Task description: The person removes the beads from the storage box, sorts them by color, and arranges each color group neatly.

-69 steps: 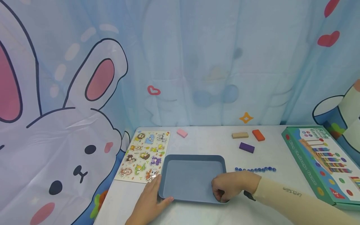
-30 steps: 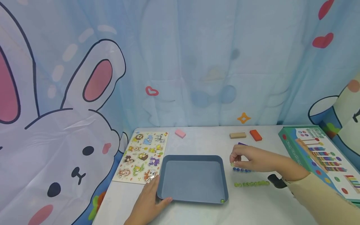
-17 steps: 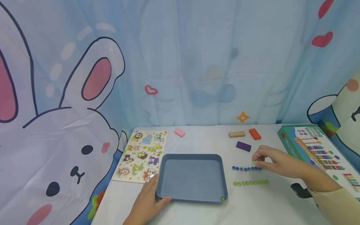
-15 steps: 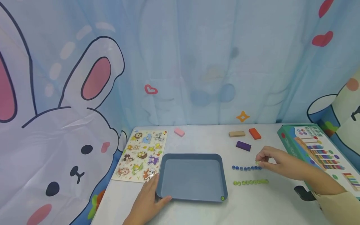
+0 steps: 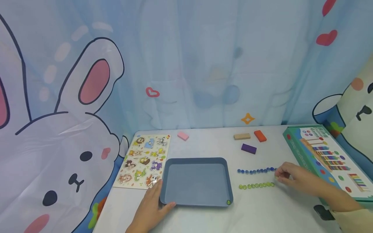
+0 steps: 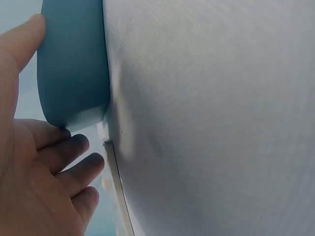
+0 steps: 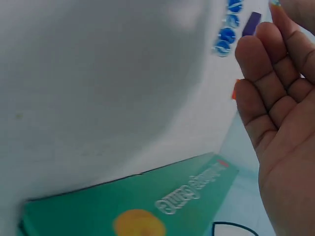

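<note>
My left hand (image 5: 148, 207) lies at the front left corner of a blue-grey tray (image 5: 195, 183). In the left wrist view its thumb touches the tray wall (image 6: 74, 54), and the other fingers are loosely bent beside the corner. My right hand (image 5: 294, 177) pinches a small greenish marble (image 7: 275, 2) near the right end of two marble rows; the fingers hide most of it. A row of blue marbles (image 5: 254, 171) runs behind a row of green marbles (image 5: 256, 185), right of the tray. One green marble (image 5: 228, 202) sits in the tray's front right corner.
An animal puzzle board (image 5: 144, 161) lies left of the tray. Pink (image 5: 183, 136), wooden (image 5: 242, 136), orange (image 5: 260, 136) and purple (image 5: 249, 148) blocks lie toward the back. A green game box (image 5: 329, 158) stands at the right, close to my right forearm.
My right hand has left the tray's front right corner, passed over the blue row with a greenish marble, and lowered at the rows' right end. The left hand has stayed on the tray.
</note>
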{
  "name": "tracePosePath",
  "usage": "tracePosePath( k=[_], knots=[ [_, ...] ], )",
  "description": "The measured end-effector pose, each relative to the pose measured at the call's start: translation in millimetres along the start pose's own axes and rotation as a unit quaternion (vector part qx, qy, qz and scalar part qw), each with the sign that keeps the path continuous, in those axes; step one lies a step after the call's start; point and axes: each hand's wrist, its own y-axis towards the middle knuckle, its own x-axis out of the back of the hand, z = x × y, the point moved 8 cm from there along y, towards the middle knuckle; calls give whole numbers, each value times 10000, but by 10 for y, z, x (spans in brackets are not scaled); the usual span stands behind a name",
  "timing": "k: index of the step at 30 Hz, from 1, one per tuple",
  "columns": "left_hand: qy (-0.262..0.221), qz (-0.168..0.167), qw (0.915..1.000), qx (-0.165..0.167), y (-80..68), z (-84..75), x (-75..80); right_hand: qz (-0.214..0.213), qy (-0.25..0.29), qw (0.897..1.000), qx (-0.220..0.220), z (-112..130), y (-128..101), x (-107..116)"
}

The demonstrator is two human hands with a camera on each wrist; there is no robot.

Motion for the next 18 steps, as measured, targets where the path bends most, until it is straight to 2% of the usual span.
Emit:
tracePosePath(
  k=[5, 18],
  knots=[
    [-23, 14, 10000, 30, 3, -8, 14, 330, 1, 9978, -569, -167, 9, -122],
    [-54, 1, 10000, 20, 3, -21, 19, 356, -13, 9979, -535, -189, -11, -222]
  ],
)
